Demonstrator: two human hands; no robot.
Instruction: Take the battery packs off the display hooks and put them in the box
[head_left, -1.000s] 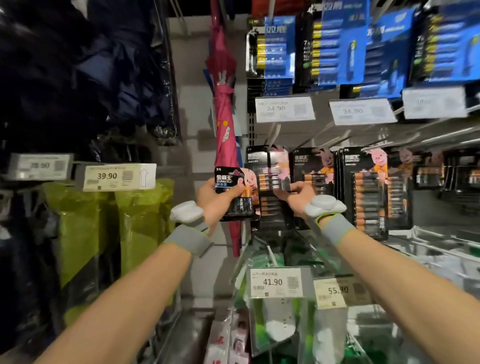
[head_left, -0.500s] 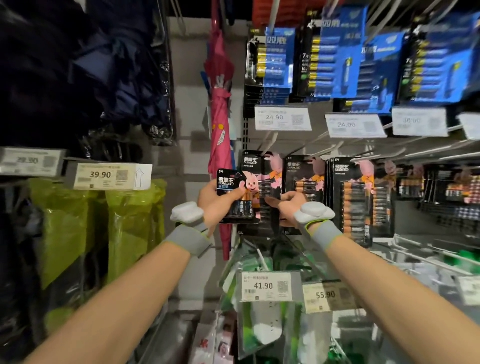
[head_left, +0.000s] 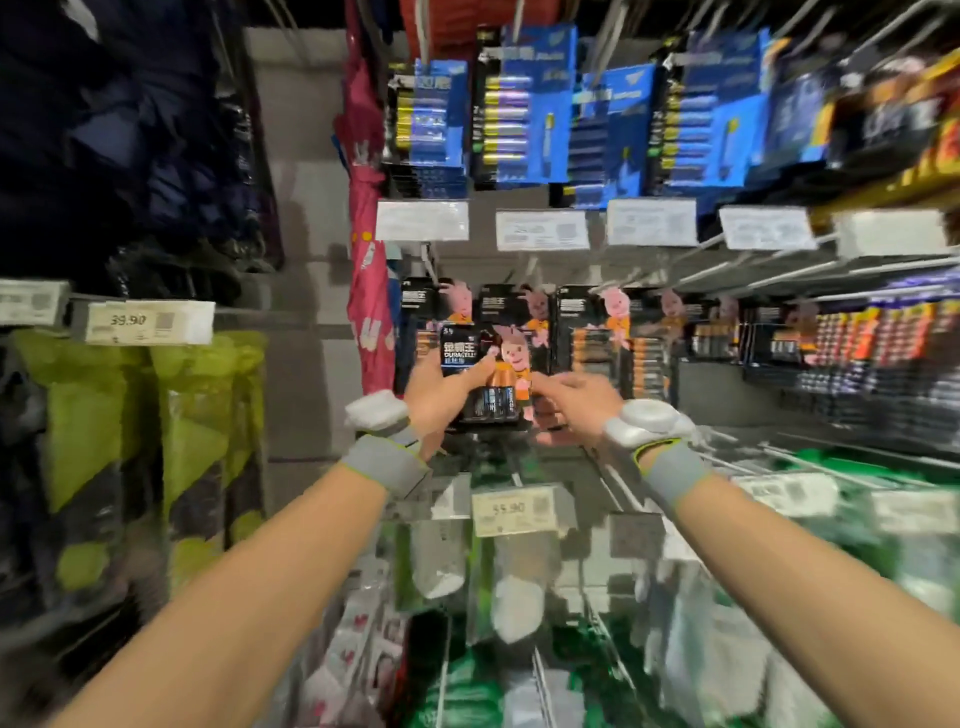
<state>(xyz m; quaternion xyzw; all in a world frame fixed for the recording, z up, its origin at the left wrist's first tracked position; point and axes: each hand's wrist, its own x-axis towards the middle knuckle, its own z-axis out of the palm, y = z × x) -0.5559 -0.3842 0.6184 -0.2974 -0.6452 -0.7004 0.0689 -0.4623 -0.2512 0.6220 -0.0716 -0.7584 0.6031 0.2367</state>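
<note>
My left hand (head_left: 439, 397) grips a small black Duracell battery pack (head_left: 485, 371) with a pink bunny on it, thumb across its front, held off the hooks in front of the display. My right hand (head_left: 571, 405) is just right of that pack, fingers stretched toward its right edge; blur hides whether they touch it. Behind them more black Duracell packs (head_left: 597, 332) hang in a row on the display hooks. Blue battery packs (head_left: 524, 109) hang on the row above. No box is in view.
A folded pink umbrella (head_left: 369, 291) hangs left of the batteries. Yellow-green bagged goods (head_left: 104, 415) fill the left shelf. White price tags (head_left: 511, 512) stick out on hook ends below my hands, above green and white packaged items. Wire hooks run to the right.
My right hand has come off the hanging packs and moved left toward the pack in my left hand. The view has swung right and down and is now blurred.
</note>
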